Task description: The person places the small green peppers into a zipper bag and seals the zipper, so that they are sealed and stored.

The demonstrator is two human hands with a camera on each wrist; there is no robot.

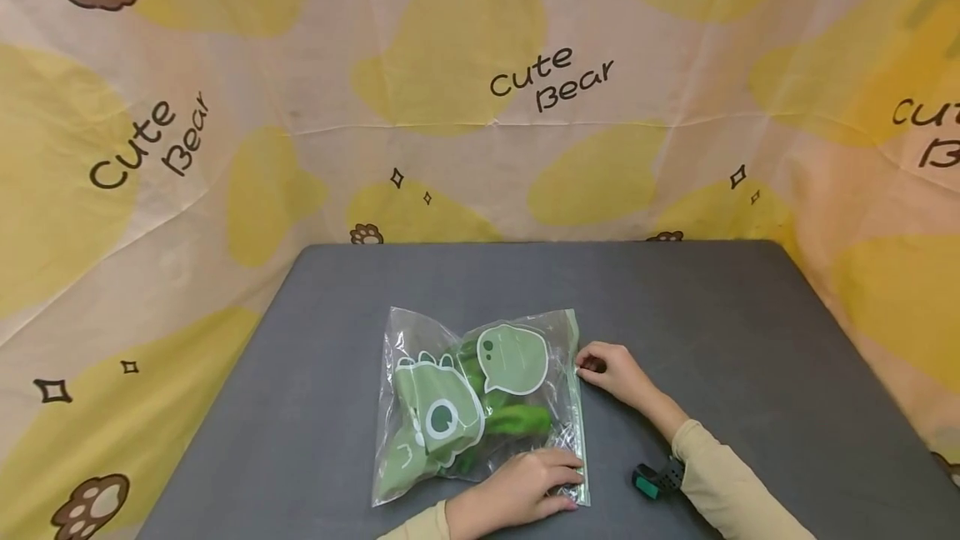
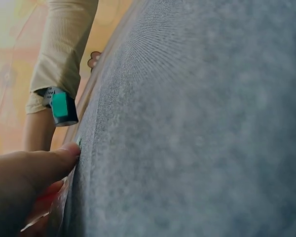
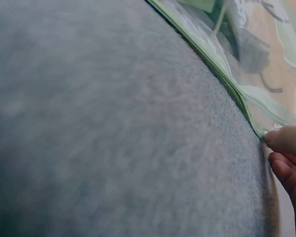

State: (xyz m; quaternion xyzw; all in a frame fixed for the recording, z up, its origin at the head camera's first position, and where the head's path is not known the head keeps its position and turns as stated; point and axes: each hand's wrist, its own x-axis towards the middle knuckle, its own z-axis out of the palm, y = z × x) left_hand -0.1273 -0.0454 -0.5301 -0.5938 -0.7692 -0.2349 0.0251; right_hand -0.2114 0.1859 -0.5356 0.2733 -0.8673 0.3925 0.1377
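Note:
A clear zip bag [image 1: 517, 407] with a green dinosaur print lies flat on the grey table, its green zip edge facing right. Inside are soft green items [image 1: 517, 421], partly covered by the print; their kind is unclear. My left hand [image 1: 517, 486] holds the bag's near right corner, the thumb at the edge and the fingers over the plastic. Farther up the same edge, my right hand [image 1: 611, 369] pinches the zip strip [image 3: 222, 76] between thumb and fingers. In the left wrist view, the left thumb [image 2: 44, 165] hides part of the grip.
The grey table [image 1: 337, 290] extends around the bag. A patterned cloth [image 1: 480, 107] hangs behind and along both sides. A black wrist strap with a green-faced device [image 1: 648, 482] sits at the right sleeve, just above the table.

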